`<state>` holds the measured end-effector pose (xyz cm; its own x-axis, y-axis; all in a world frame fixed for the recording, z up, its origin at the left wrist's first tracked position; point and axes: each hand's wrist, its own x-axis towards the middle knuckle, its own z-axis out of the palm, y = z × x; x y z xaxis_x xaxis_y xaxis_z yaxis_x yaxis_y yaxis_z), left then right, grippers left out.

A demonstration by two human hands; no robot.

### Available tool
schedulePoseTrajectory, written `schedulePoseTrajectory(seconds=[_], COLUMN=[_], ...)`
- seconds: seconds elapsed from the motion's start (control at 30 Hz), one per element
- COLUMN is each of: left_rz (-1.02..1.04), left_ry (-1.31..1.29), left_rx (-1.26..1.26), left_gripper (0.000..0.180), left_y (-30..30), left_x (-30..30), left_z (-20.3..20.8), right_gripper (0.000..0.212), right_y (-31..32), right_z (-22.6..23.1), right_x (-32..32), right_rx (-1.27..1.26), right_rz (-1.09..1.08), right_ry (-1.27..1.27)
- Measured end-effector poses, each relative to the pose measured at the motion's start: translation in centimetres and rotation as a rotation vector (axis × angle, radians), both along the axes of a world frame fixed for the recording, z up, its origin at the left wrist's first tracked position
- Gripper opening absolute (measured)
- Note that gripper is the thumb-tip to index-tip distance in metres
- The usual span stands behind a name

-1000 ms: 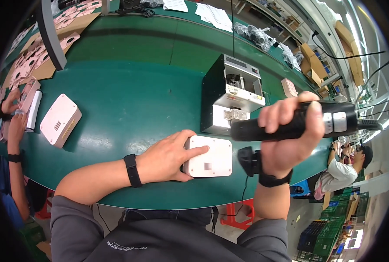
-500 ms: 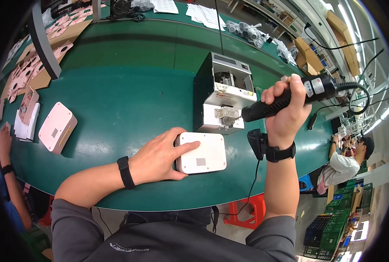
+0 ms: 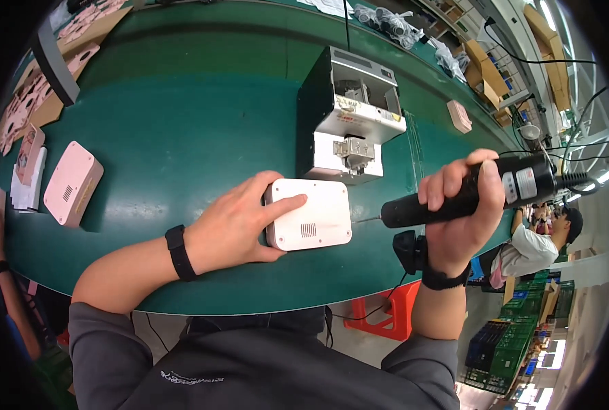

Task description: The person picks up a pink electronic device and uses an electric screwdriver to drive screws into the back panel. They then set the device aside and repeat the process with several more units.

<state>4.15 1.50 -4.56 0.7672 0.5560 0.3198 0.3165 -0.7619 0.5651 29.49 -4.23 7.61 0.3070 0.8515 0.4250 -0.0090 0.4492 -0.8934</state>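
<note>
Just in front of the black-and-silver machine (image 3: 369,115), on the person's side of it, a pale pink box (image 3: 318,215) lies flat, within the grip of the left hand (image 3: 229,222). That grip is partly closed across the box's left end, thumb along the near edge, one finger laid over the top. Right of and nearer the person than the machine, the right hand (image 3: 463,234) has its grip wrapped firmly around a black powered driver (image 3: 414,210); the driver's thin metal bit (image 3: 369,220) points left to the box's right edge, though whether they touch cannot be told. The box looks like smooth, matte plastic, a rounded rectangle with small recessed holes near its rim and a slotted vent patch. The machine is angular, with a bare-metal block low on its front. Well left of it, a second pink box (image 3: 72,184) sits on the smooth green table (image 3: 174,143), which shines softly.
</note>
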Motion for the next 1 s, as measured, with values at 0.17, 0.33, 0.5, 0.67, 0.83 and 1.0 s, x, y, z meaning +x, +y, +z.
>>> schedulePoseTrajectory(seconds=[0.17, 0.33, 0.5, 0.67, 0.83, 1.0], left_rz=[0.018, 0.001, 0.02, -0.027, -0.033, 0.001], left_ry=[0.008, -0.008, 0.034, -0.105, -0.198, -0.047], left_rx=[0.034, 0.015, -0.007, -0.048, 0.005, -0.118], left_gripper=[0.08, 0.079, 0.08, 0.081, 0.079, 0.08], left_y=[-0.1, 0.4, 0.4, -0.2, -0.5, -0.5], left_x=[0.2, 0.5, -0.9, -0.4, 1.2, -0.2], left_z=[-0.3, -0.1, 0.2, -1.2, -2.1, -0.5], right_gripper=[0.025, 0.023, 0.02, 0.013, 0.013, 0.009], right_y=[-1.5, -1.9, -1.3, -2.0, -3.4, -2.2], right_z=[-1.1, -1.4, -2.9, -3.8, -1.8, -2.4], right_x=[-0.1, -0.4, -1.5, -0.7, -1.7, -2.5], right_rx=[-0.007, -0.01, 0.006, 0.008, -0.018, 0.049], right_rz=[0.002, -0.024, 0.034, 0.069, -0.066, 0.003], right_ry=[-0.016, -0.044, -0.022, 0.271, 0.116, 0.169])
